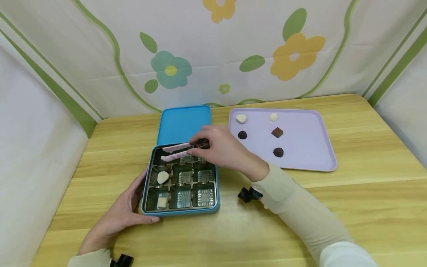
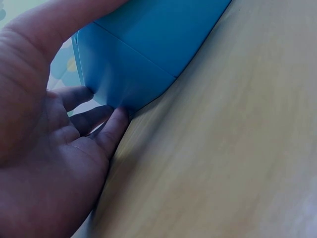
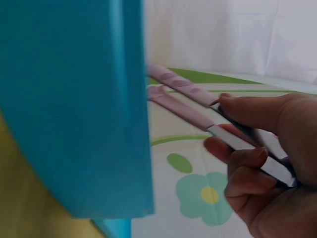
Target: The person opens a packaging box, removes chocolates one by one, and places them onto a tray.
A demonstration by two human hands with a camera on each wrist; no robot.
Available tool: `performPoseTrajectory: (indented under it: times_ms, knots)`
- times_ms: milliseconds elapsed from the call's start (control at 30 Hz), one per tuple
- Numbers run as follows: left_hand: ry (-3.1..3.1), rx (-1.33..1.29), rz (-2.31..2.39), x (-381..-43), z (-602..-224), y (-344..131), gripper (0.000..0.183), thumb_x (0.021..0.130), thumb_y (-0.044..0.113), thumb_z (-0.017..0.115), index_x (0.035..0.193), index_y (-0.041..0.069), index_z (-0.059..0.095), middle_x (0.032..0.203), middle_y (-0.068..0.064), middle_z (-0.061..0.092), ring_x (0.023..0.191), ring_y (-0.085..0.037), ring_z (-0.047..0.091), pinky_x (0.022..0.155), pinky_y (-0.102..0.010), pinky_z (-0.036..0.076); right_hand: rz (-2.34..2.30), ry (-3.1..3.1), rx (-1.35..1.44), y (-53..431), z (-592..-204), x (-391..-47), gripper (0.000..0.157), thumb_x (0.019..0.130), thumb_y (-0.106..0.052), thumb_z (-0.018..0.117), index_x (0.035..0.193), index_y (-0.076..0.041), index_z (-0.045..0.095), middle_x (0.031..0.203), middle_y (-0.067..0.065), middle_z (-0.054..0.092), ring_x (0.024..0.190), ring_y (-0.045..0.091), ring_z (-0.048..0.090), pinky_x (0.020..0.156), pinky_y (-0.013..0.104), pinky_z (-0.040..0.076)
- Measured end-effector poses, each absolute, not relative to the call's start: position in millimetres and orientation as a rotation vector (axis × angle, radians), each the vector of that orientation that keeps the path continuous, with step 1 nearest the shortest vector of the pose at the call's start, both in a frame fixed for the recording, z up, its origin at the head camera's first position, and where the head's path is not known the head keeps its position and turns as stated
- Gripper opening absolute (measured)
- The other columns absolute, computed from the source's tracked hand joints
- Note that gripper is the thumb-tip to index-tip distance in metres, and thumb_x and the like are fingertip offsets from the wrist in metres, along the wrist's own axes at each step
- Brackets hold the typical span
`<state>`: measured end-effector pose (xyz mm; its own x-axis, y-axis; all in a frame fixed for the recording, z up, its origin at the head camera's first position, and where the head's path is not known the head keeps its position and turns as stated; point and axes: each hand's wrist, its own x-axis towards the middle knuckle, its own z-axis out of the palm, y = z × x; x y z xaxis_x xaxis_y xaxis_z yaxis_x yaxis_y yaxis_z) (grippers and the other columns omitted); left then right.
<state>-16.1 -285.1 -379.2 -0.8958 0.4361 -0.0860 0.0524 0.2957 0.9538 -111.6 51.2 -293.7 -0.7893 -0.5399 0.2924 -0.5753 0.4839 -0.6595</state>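
Observation:
My right hand [image 1: 221, 146] grips tongs [image 3: 185, 106] with pale pink tips, which stand apart over the back left compartment of a blue tin [image 1: 180, 213]. A dark divided insert [image 1: 171, 182] lines the tin. One rounded white chocolate [image 1: 163, 177] sits in its middle left compartment, and a squarish white chocolate [image 1: 162, 202] in the front left one. At the tin's front left corner, my left hand [image 1: 121, 211] holds it, thumb along the front side and fingers against the left side. The dark back left compartment is partly covered by the tongs.
A lilac tray [image 1: 307, 148] lies on the wooden table at the back right. It carries two white chocolates [image 1: 241, 118], a brown diamond-shaped chocolate [image 1: 277, 132] and two dark round ones [image 1: 278, 152]. Behind the tin lies a blue lid [image 1: 183, 124]. A flowered curtain [image 1: 213, 55] closes off the back.

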Motion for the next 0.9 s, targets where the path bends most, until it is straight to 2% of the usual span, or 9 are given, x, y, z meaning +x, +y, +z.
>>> performPoseTrajectory:
  times_ms: [133, 200, 267, 367, 633, 767, 800, 900]
  knots:
    - [2.243, 0.45, 1.635, -14, -378, -286, 0.136, 0.073, -0.008, 0.094, 0.175, 0.029, 0.012, 0.179, -0.017, 0.019, 0.152, 0.012, 0.032, 0.115, -0.004, 0.031, 1.032, -2.856, 1.056, 30, -272, -122, 0.019, 0.096, -0.025, 0.083, 0.108, -0.009, 0.086, 0.101, 0.003, 0.08, 0.089, 0.016, 0.066, 0.076, 0.026, 0.052]
    - [2.25, 0.448, 1.632, -13, -378, -285, 0.136, 0.073, -0.007, 0.095, 0.175, 0.029, 0.013, 0.179, -0.017, 0.02, 0.151, 0.011, 0.032, 0.115, -0.004, 0.031, 0.949, -2.924, 1.105, 19, -262, -127, 0.013, 0.096, -0.022, 0.082, 0.098, -0.009, 0.086, 0.09, 0.001, 0.078, 0.084, 0.015, 0.064, 0.074, 0.024, 0.05]
    - [2.255, 0.447, 1.631, -12, -378, -284, 0.136, 0.072, -0.007, 0.095, 0.175, 0.029, 0.013, 0.179, -0.018, 0.02, 0.152, 0.012, 0.032, 0.116, -0.003, 0.03, 0.873, -2.972, 1.143, 9, -255, -131, 0.014, 0.097, -0.02, 0.081, 0.086, -0.011, 0.081, 0.08, -0.003, 0.07, 0.077, 0.013, 0.057, 0.071, 0.023, 0.045]
    - [2.262, 0.443, 1.626, -11, -379, -283, 0.136, 0.072, -0.006, 0.095, 0.175, 0.029, 0.013, 0.179, -0.018, 0.019, 0.152, 0.012, 0.032, 0.116, -0.003, 0.029, 0.754, -2.991, 1.209, -3, -247, -134, 0.028, 0.098, -0.015, 0.077, 0.072, -0.013, 0.067, 0.067, -0.005, 0.052, 0.07, 0.013, 0.044, 0.066, 0.023, 0.036]
    - [2.291, 0.401, 1.606, -11, -375, -288, 0.136, 0.072, -0.005, 0.096, 0.175, 0.03, 0.015, 0.178, -0.018, 0.021, 0.149, 0.012, 0.034, 0.114, -0.002, 0.031, 0.568, -3.045, 1.224, -21, -240, -132, 0.044, 0.1, -0.012, 0.073, 0.064, -0.017, 0.048, 0.063, -0.006, 0.028, 0.062, 0.011, 0.028, 0.057, 0.024, 0.025]
    - [2.277, 0.406, 1.609, -11, -379, -285, 0.135, 0.073, -0.004, 0.096, 0.175, 0.031, 0.014, 0.179, -0.017, 0.02, 0.15, 0.013, 0.033, 0.115, -0.002, 0.03, 0.54, -3.038, 1.278, -23, -247, -134, 0.05, 0.1, -0.008, 0.07, 0.063, -0.018, 0.039, 0.063, -0.005, 0.024, 0.06, 0.012, 0.024, 0.057, 0.024, 0.024]
    - [2.265, 0.415, 1.619, -11, -380, -283, 0.135, 0.073, -0.004, 0.096, 0.175, 0.03, 0.014, 0.179, -0.017, 0.019, 0.15, 0.013, 0.033, 0.115, -0.003, 0.03, 0.575, -3.034, 1.285, -21, -250, -135, 0.048, 0.1, -0.007, 0.07, 0.063, -0.018, 0.04, 0.063, -0.005, 0.026, 0.061, 0.012, 0.025, 0.058, 0.024, 0.025]
    - [2.234, 0.447, 1.646, -13, -383, -279, 0.136, 0.073, -0.006, 0.095, 0.175, 0.029, 0.013, 0.18, -0.019, 0.017, 0.152, 0.011, 0.033, 0.116, -0.005, 0.031, 0.784, -3.004, 1.261, -7, -261, -138, 0.036, 0.099, -0.007, 0.072, 0.067, -0.013, 0.058, 0.065, -0.005, 0.044, 0.066, 0.011, 0.038, 0.062, 0.022, 0.034]
